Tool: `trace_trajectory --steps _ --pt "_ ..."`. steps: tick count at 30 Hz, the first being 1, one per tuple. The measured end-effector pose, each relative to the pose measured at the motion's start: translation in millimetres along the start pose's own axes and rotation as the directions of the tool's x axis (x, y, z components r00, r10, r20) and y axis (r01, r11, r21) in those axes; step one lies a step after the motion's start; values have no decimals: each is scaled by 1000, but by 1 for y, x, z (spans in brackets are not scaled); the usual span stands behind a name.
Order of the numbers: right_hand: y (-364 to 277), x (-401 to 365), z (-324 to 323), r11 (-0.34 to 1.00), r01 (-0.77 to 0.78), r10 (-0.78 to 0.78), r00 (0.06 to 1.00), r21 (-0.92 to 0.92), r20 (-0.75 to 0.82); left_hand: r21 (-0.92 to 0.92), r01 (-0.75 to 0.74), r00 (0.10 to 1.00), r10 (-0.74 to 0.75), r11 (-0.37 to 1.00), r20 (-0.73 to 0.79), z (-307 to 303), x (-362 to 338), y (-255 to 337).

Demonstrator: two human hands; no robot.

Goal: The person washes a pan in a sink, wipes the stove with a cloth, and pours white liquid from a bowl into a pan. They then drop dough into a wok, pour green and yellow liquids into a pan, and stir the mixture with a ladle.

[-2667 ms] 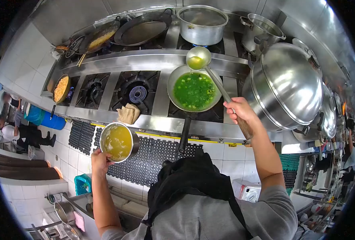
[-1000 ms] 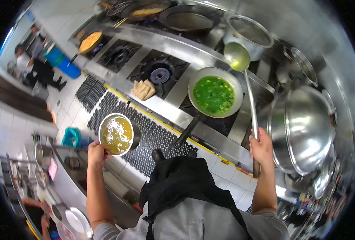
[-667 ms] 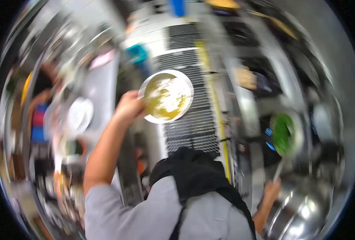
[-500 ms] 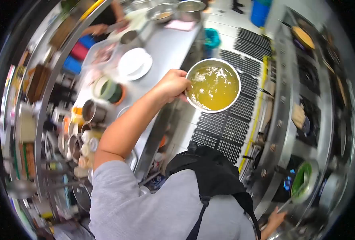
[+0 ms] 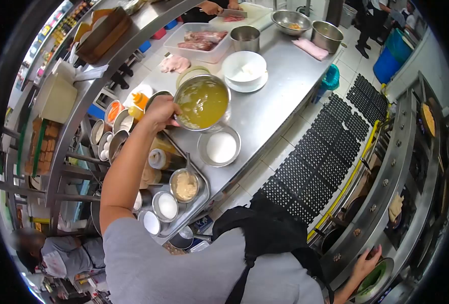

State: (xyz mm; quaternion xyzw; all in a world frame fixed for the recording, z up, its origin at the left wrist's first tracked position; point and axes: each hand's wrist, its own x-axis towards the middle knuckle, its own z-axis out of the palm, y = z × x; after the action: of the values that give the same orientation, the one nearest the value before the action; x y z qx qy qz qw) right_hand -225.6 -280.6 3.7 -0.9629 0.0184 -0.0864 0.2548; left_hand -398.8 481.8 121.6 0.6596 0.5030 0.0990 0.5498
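Note:
My left hand (image 5: pixel 162 112) grips the handle of a metal pot (image 5: pixel 203 103) of yellow-green liquid. The pot is over the steel counter, overlapping a pale green-rimmed container (image 5: pixel 191 74) and beside a bowl of white contents (image 5: pixel 221 147). At the lower right, my right hand (image 5: pixel 367 261) is by a pan (image 5: pixel 385 278) with green contents on the stove. Its fingers curl around something small and dark that I cannot make out.
The steel counter (image 5: pixel 280 83) bears a tub of meat (image 5: pixel 200 40), white dishes (image 5: pixel 244 66) and metal bowls. Another person's hands (image 5: pixel 211 7) hold a knife over meat at the top. Black mats (image 5: pixel 310 162) lie between counter and stove (image 5: pixel 371 207). Another person (image 5: pixel 72 253) is at lower left.
The pot in my left hand has gone from above the floor mats to above the counter. My right hand no longer shows the utensil it held and is now beside the green pan. The view has turned.

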Motion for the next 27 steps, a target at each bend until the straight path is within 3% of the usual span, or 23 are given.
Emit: trace_trajectory --steps 3,11,16,20,22,27 --pt "-29 8 5 1000 -19 18 999 21 48 -112 30 999 -34 993 -30 -31 7 -29" --pt "-47 24 10 999 17 -20 994 31 104 -86 133 986 -141 987 -86 -73 21 -72" --pt "-54 23 11 999 32 -33 994 18 107 -7 172 985 -171 985 17 -89 41 -91" --pt "-60 21 14 1000 18 -21 992 22 122 -44 185 981 -181 982 75 -95 60 -103" --pt "-60 20 14 1000 13 -15 992 20 128 -6 241 965 -239 971 107 -92 65 -102" --pt "-58 13 17 1000 -20 19 988 8 155 108 217 962 -231 970 148 -90 76 -101"
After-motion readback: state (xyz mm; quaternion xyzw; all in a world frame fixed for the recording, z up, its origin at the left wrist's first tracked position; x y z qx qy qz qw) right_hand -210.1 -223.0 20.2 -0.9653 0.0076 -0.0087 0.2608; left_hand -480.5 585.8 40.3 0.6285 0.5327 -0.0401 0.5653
